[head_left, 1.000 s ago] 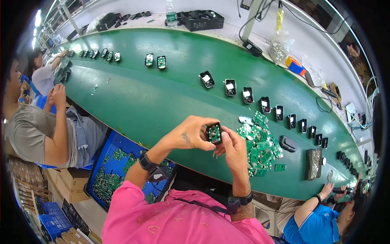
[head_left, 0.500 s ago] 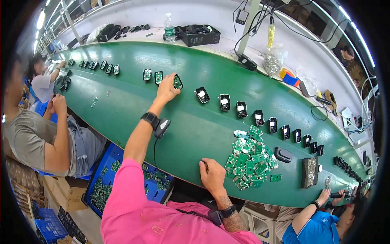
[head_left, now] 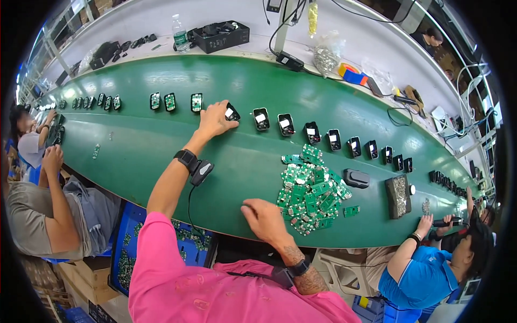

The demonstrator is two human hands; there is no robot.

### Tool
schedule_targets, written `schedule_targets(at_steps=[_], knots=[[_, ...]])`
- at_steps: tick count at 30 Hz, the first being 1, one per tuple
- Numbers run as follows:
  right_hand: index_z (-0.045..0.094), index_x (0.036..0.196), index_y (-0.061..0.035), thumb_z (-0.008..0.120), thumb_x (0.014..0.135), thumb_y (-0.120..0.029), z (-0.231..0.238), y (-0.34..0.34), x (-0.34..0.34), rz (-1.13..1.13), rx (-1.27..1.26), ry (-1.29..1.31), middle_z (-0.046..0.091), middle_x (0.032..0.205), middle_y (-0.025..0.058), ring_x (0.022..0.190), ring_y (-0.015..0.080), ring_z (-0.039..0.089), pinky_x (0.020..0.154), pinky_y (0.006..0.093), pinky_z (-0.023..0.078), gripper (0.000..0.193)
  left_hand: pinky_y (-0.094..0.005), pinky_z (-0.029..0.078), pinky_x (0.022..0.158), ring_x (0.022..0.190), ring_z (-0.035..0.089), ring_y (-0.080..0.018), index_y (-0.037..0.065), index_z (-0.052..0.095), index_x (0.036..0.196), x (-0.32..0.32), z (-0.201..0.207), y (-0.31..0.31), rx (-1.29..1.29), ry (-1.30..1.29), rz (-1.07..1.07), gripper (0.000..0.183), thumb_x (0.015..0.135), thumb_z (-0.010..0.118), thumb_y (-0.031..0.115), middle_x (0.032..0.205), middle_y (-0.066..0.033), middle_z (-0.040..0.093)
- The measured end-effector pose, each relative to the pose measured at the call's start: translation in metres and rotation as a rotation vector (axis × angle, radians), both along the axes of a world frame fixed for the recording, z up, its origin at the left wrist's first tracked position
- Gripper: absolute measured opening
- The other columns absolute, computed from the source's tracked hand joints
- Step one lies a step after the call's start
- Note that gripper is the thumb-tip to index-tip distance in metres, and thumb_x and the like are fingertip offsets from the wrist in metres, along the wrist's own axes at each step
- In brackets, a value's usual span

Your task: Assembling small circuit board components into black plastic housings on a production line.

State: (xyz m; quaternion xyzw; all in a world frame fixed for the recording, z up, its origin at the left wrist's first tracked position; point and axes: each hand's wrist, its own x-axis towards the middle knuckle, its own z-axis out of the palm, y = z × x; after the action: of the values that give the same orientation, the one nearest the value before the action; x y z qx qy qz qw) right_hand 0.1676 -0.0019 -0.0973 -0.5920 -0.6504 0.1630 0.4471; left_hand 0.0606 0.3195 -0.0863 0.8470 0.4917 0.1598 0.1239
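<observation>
Head view: a black housing (head_left: 232, 112) with a white patch inside stands on the green table (head_left: 161, 161), at the left end of a line of similar units. The left hand (head_left: 217, 118) is at this housing, fingers at its upper left side and thumb at its lower edge; whether the grip is closed cannot be determined. Immediately left of the hand is a housing fitted with a green board (head_left: 196, 102); further left stand two more fitted units (head_left: 170, 102), close together. On the right, the line of housings with white patches (head_left: 286, 124) curves toward the far end of the table. The right hand (head_left: 265, 219) is near the front edge — palm down, fingers loosely bent, no part visible in it. Beside it, on the right, lies a pile of green circuit boards (head_left: 312, 194); one single board (head_left: 351, 211) lies just apart from the pile. Beyond these are a closed black case (head_left: 356, 178) and a dark block-shaped container (head_left: 398, 196). The rear shelf (head_left: 258, 49) carries a clear bottle (head_left: 180, 35), a black box (head_left: 221, 36) and a transparent bag (head_left: 327, 56). Co-workers sit at both sides — one in grey (head_left: 46, 215) at left, one in blue (head_left: 420, 280) at right.
</observation>
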Motion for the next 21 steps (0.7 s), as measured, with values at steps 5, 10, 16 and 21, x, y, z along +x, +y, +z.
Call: schedule_targets(at_steps=[5, 10, 16, 21], knots=[[0.069, 0.094, 0.0002, 0.069, 0.088, -0.013, 0.037, 0.015, 0.092, -0.416, -0.036, -0.199, 0.068, 0.083, 0.0150, 0.072, 0.0317, 0.066, 0.068, 0.0388, 0.053, 0.015, -0.0492, 0.045, 0.093, 0.107, 0.058, -0.0417, 0.003, 0.052, 0.127, 0.002, 0.028, -0.073, -0.055, -0.134, -0.178, 0.078, 0.063, 0.080, 0.037, 0.113, -0.0247, 0.063], [0.066, 0.108, -0.0023, 0.078, 0.081, -0.022, 0.051, 0.043, 0.108, -0.365, -0.501, -0.466, 0.063, 0.104, 0.0183, 0.098, 0.0390, 0.063, 0.082, 0.0485, 0.052, 0.036, -0.0468, 0.036, 0.099, 0.120, 0.054, -0.0338, 0.008, 0.054, 0.132, -0.018, 0.020, -0.178, -0.085, -0.060, -0.418, 0.074, 0.067, 0.083, 0.029, 0.125, -0.0129, 0.063], [0.063, 0.106, -0.0010, 0.079, 0.079, -0.009, 0.024, 0.041, 0.116, -0.364, -0.210, -0.287, 0.061, 0.090, 0.0127, 0.080, 0.0267, 0.066, 0.066, 0.0374, 0.055, 0.033, -0.0437, 0.045, 0.092, 0.105, 0.060, -0.0308, 0.007, 0.057, 0.133, -0.026, 0.016, -0.240, 0.095, -0.439, -0.168, 0.063, 0.076, 0.080, 0.022, 0.120, -0.0129, 0.063], [0.055, 0.102, 0.0025, 0.075, 0.083, 0.003, 0.061, 0.016, 0.067, -0.206, -0.367, 0.599, 0.067, 0.084, 0.0086, 0.066, 0.0121, 0.066, 0.053, 0.0239, 0.055, 0.028, -0.0256, 0.053, 0.068, 0.083, 0.065, -0.0128, -0.002, 0.058, 0.130, -0.031, 0.028, -0.288, -0.548, -0.953, -0.043, 0.045, 0.089, 0.071, 0.011, 0.110, -0.0124, 0.067]])
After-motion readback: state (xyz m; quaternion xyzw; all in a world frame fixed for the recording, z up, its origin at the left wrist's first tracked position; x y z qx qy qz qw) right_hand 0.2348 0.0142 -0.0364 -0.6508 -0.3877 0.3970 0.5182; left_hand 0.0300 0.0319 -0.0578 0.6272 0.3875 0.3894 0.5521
